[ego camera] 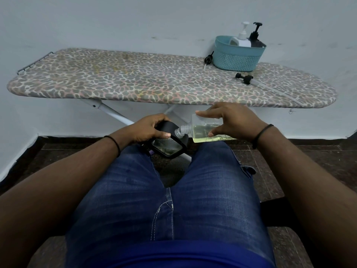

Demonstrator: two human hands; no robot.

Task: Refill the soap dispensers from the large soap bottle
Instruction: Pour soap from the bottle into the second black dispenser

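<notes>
The clear soap bottle (pixel 204 130) lies almost level in the air above the person's knees, in front of the near edge of the ironing board (pixel 135 80), its uncapped threaded neck pointing left. Yellowish liquid fills roughly its lower half. The right hand (pixel 229 120) grasps it from above, fingers over the top side and thumb at the lower side. The neck sits just at the upper end of the black dispenser (pixel 170 142), which the left hand (pixel 148 128) grips around its body, tilted with its flat bottom toward the camera. Whether the neck actually meets the dispenser's opening cannot be told, as the opening is hidden.

By the look of it, this is the pouring step: one dispenser is being filled from the clear bottle. No stream of soap can be made out. The next move likely calls for keeping the two mouths lined up and raising the rear of the clear bottle gently so the liquid runs without spilling onto the jeans (pixel 173 200).

Count: two bottles in the hands. Two more pump bottles stand in the teal basket (pixel 237 59) near the far right end of the ironing board, a white pump bottle (pixel 242 38) and a black pump bottle (pixel 256 38). Two loose pump heads lie on the board: a first pump head (pixel 208 59) just left of the basket, and a second pump head (pixel 243 78) with a clear tube in front of it. One basket, one board.
</notes>
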